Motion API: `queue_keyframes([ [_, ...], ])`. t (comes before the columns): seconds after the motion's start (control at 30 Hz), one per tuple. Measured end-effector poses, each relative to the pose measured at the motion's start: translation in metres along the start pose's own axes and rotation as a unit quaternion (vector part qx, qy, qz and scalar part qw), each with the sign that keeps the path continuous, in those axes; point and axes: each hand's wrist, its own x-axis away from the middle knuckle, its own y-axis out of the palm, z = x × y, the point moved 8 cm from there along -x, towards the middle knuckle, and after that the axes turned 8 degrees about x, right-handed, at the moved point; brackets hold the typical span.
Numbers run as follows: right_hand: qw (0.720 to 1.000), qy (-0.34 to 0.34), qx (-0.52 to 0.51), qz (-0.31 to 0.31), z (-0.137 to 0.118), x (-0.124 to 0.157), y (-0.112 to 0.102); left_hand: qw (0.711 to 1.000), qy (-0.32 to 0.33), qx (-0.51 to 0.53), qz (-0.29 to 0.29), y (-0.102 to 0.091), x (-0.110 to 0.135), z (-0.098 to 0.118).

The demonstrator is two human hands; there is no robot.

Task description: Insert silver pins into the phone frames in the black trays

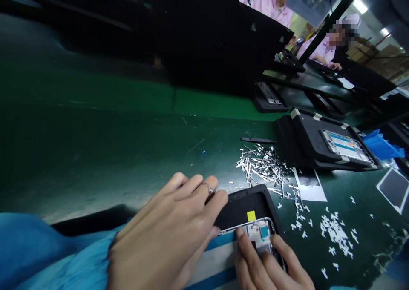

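Observation:
A phone frame (255, 230) with blue and white strips lies in a black padded tray (266, 196) at the bottom of the view. My left hand (166, 226), wearing a ring, is over the frame's left part with its fingers curled and a fingertip by the upper edge. Whatever those fingers may pinch is hidden. My right hand (268, 264) grips the upper end of the frame, one fingertip on its inner edge and another at the corner. A yellow tab (251, 216) shows beside the frame's edge.
Thin strips (262, 164) and small white pieces (337, 234) lie scattered on the green table (105, 149). Black tweezers (257, 140) rest behind them. To the right, stacked black trays (306, 132) bear another phone frame (347, 145), near blue plastic (381, 145). Co-workers sit beyond.

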Motion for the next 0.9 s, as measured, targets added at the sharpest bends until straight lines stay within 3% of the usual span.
queue_keyframes([
  [0.17, 1.0, -0.014, -0.02, -0.002, 0.004, 0.0, -0.001, 0.995, -0.035, -0.089, 0.023, -0.007, -0.003, 0.011],
  [0.5, 0.999, -0.026, -0.006, -0.022, -0.008, 0.024, 0.012, 0.995, -0.019, -0.073, 0.069, -0.002, 0.004, 0.009],
  [0.63, 0.998, -0.044, -0.032, -0.039, 0.002, 0.015, 0.004, 0.992, 0.018, -0.073, 0.106, -0.005, 0.022, -0.012],
  [0.73, 0.998, -0.02, -0.043, -0.051, 0.013, 0.012, 0.0, 0.984, 0.069, -0.077, 0.145, -0.007, 0.043, -0.032],
  [0.9, 0.998, 0.033, -0.047, -0.005, 0.014, 0.007, -0.003, 0.98, 0.024, -0.047, 0.194, 0.005, 0.079, -0.07],
])
